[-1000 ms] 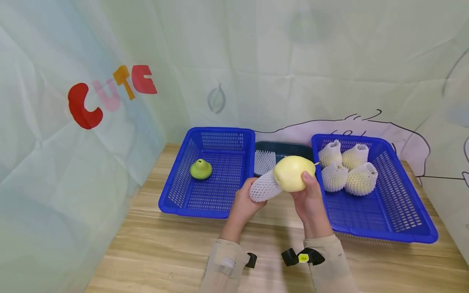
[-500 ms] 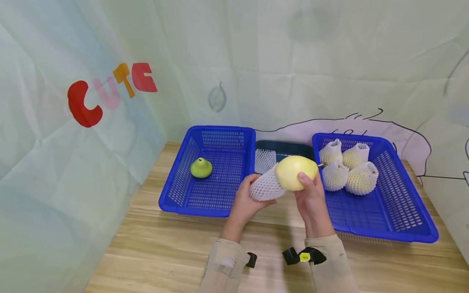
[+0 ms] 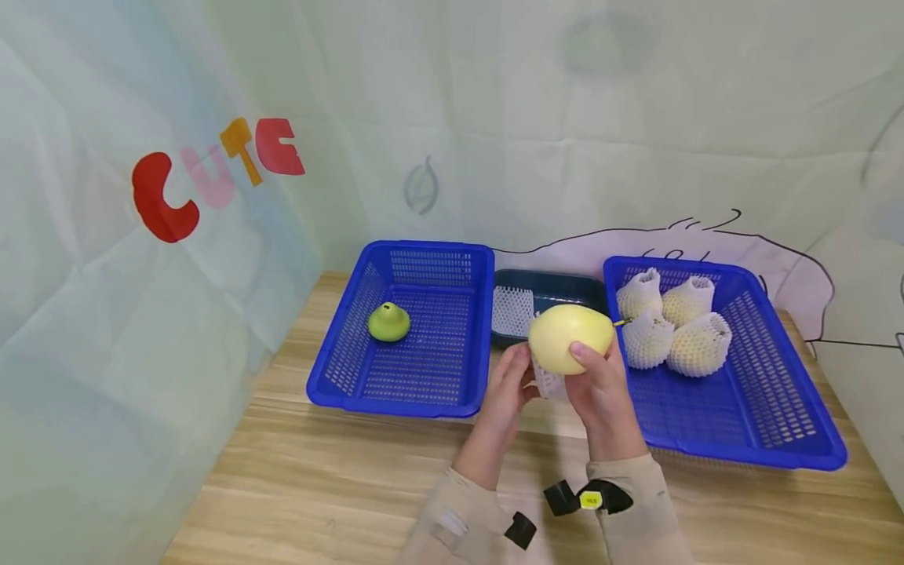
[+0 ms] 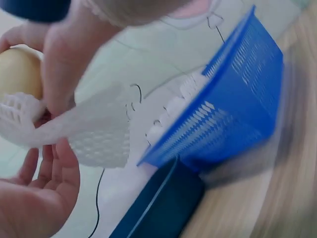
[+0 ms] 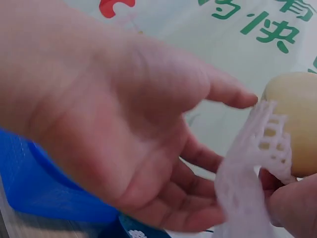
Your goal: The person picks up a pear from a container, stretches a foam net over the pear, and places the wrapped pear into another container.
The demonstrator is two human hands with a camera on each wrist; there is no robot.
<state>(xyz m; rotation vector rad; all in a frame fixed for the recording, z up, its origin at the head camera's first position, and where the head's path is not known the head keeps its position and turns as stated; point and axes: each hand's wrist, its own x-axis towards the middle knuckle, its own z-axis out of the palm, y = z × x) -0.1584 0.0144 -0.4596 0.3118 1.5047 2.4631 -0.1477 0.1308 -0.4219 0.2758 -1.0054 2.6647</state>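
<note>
My right hand (image 3: 600, 396) grips a pale yellow pear (image 3: 565, 339), its thumb on the near side and the stem pointing right. A white foam net sleeve (image 4: 101, 134) hangs at the pear's blunt end, mostly hidden beneath the fruit in the head view. My left hand (image 3: 503, 388) holds that sleeve; in the right wrist view its thumb reaches the net's edge beside the pear, while the other fingers touch the net lower down. Several net-wrapped pears (image 3: 699, 345) lie in the right blue basket (image 3: 805, 439). One green pear (image 3: 388, 322) sits in the left blue basket (image 3: 395, 410).
A dark green tray (image 3: 558, 292) stands between the baskets at the back, with a flat foam net (image 3: 512, 311) in its left part. Everything rests on a wooden table (image 3: 318, 479). Printed cloth walls (image 3: 494, 180) enclose the back and left.
My left hand has moved right and closer to the pear. The foam sleeve, which stretched out leftward before, now hangs down under the fruit. The right hand keeps its hold.
</note>
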